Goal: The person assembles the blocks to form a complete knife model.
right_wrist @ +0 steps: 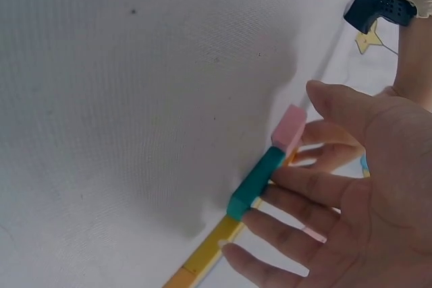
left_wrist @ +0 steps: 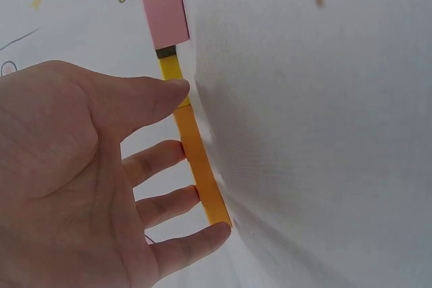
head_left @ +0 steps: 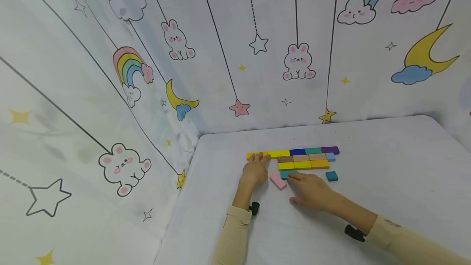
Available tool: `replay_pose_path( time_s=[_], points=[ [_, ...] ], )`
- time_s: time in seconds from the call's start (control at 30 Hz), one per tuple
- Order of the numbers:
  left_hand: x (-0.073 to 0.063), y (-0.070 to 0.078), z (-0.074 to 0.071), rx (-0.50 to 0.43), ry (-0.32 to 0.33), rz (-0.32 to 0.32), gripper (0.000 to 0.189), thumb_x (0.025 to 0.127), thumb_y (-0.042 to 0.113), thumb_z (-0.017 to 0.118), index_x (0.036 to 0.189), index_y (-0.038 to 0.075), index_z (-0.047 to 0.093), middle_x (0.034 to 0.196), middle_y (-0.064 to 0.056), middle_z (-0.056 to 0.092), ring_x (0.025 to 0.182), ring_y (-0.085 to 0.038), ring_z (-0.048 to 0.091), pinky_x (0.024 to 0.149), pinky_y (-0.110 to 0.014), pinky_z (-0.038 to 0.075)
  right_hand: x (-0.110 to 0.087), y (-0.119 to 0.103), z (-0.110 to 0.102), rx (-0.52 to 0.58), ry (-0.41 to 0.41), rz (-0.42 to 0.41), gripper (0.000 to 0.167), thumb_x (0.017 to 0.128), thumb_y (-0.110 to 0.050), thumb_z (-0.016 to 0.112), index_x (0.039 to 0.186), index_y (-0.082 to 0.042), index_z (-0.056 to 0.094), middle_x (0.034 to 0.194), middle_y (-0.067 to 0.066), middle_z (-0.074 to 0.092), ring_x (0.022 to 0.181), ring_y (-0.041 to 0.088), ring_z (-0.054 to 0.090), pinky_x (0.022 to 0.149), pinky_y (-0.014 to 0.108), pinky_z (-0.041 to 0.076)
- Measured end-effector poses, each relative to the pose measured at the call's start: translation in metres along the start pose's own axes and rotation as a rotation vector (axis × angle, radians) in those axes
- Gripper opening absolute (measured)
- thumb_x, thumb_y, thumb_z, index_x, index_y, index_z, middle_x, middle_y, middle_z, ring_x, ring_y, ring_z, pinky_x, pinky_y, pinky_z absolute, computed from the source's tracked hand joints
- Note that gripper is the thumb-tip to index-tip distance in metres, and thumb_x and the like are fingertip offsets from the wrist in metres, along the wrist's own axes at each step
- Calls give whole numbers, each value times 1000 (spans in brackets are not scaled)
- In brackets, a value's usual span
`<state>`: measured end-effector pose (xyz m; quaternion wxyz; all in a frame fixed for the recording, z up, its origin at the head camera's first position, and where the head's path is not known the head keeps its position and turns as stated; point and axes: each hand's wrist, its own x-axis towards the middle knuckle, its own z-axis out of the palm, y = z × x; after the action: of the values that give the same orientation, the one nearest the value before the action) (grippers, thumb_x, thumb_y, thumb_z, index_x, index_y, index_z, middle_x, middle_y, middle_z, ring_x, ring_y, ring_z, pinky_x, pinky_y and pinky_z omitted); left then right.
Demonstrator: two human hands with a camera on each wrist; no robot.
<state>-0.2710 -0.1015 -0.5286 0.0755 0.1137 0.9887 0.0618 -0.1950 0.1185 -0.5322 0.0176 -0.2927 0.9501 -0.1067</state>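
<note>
My left hand rests its fingertips along the orange block at the left end of the back row. Its thumb lies beside the yellow block that joins it, with the fingers spread and fairly straight. With extended fingers, my right hand touches a teal block in front of the shorter rows, thumb held apart. A pink block lies slanted between the two hands, close to the teal one.
Beyond the yellow, the back row continues with a blue block, a teal one and a purple block. Before it lie wood-coloured blocks, a light blue block and yellow-orange blocks. Another teal block lies apart at right.
</note>
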Motion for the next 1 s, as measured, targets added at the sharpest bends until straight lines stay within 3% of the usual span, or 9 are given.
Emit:
replay_pose_path(
  time_s=[0.6, 1.0],
  points=[
    [1, -2, 2, 0, 8, 7, 57, 105, 24, 60, 159, 28, 44, 169, -4, 34, 155, -33, 30, 116, -55, 43, 8, 0, 7, -42, 21, -23, 74, 87, -47, 83, 144, -4, 61, 147, 15, 59, 134, 36, 58, 102, 57, 54],
    [3, -3, 4, 25, 11, -1, 57, 105, 25, 60, 160, 30, 43, 169, -3, 35, 155, -32, 30, 116, -54, 43, 11, -15, 3, -58, 20, 58, 74, 86, -47, 84, 141, -3, 63, 147, 17, 59, 137, 41, 52, 110, 66, 43]
  ],
)
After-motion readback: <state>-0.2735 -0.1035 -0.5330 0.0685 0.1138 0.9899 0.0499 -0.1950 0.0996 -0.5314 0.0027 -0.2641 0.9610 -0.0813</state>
